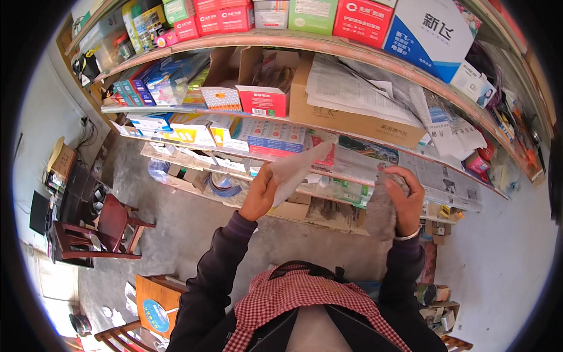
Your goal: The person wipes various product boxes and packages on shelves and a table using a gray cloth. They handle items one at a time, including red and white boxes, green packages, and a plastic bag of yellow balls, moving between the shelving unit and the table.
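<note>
My left hand [260, 193] grips a thin whitish sheet [295, 172], perhaps paper or plastic film, which sticks out up and to the right. In my right hand [407, 198] is a grey cloth [381, 211], bunched at the top and hanging down. Both hands are raised in front of a shelf unit. Behind them a shelf lined with newspaper [440, 176] runs to the right. Left of that lining, stacked blue and white small boxes [276, 135] stand on the same level.
Higher up are a red battery box [263, 102], a brown carton [352, 116] topped with papers, and a large white and blue box [433, 33]. A wooden chair [110, 229] stands left on the concrete floor [176, 215]. A wooden stool [154, 303] is at lower left.
</note>
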`<state>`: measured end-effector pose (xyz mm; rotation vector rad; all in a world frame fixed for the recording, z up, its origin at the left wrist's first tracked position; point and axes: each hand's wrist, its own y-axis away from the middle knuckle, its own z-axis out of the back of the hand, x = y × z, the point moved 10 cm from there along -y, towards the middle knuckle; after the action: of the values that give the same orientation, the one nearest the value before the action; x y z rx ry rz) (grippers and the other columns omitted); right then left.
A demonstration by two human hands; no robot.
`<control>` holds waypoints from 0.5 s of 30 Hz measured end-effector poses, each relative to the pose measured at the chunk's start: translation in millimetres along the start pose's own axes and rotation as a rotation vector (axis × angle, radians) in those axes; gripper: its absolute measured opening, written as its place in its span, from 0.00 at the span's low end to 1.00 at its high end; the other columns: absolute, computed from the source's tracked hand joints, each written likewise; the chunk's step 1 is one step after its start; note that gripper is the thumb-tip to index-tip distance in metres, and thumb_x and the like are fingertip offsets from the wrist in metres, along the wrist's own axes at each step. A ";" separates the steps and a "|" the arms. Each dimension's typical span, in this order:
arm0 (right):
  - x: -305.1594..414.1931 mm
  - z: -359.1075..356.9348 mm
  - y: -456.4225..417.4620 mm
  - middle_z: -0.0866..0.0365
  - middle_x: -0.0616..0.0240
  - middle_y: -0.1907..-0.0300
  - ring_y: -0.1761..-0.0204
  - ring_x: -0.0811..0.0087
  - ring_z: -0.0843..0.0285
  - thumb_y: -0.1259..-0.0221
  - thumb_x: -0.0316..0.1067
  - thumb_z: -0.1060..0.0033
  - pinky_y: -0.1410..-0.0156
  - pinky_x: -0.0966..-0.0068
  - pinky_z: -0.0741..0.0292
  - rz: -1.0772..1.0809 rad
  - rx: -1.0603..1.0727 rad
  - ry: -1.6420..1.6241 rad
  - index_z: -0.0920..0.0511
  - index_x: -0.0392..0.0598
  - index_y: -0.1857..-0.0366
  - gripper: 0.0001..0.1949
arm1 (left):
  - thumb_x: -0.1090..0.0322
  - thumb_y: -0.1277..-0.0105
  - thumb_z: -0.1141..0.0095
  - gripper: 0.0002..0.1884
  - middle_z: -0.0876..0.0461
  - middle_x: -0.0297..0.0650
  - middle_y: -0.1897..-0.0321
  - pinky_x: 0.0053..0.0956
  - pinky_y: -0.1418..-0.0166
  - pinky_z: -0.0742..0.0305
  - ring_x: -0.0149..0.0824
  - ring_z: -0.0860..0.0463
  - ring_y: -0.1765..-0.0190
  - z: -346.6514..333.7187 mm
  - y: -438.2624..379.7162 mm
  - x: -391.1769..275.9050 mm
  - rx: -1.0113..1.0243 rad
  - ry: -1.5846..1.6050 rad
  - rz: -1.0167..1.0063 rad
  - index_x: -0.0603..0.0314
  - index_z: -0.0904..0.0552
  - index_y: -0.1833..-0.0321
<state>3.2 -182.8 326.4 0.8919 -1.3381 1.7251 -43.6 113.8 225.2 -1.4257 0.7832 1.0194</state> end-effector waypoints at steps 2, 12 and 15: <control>33.2 -31.2 0.5 0.18 0.64 0.59 0.56 0.75 0.23 0.45 0.25 0.39 0.47 0.78 0.28 0.154 -0.022 0.056 0.20 0.40 0.60 0.09 | 0.77 0.30 0.59 0.15 0.24 0.45 0.50 0.25 0.39 0.33 0.33 0.25 0.45 -4.8 3.4 -8.5 -0.014 -0.165 -0.060 0.69 0.29 0.42; -47.1 -201.6 50.2 0.24 0.66 0.54 0.51 0.76 0.28 0.39 0.29 0.43 0.43 0.79 0.32 -0.137 0.332 -0.385 0.30 0.41 0.47 0.17 | 0.64 0.31 0.56 0.25 0.29 0.41 0.37 0.28 0.31 0.39 0.35 0.30 0.36 -32.6 57.1 48.8 -0.172 0.915 0.416 0.67 0.33 0.32; -48.0 -207.2 51.9 0.23 0.68 0.64 0.60 0.80 0.26 0.38 0.28 0.45 0.52 0.80 0.29 -0.137 0.252 -0.511 0.31 0.42 0.49 0.14 | 0.62 0.28 0.53 0.24 0.25 0.37 0.42 0.25 0.35 0.36 0.29 0.27 0.41 -19.0 76.5 63.3 -0.229 0.805 0.468 0.67 0.31 0.33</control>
<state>-35.3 4.0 219.0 1.6121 -1.3462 1.6418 -84.8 91.8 135.5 -1.9305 1.6854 0.8776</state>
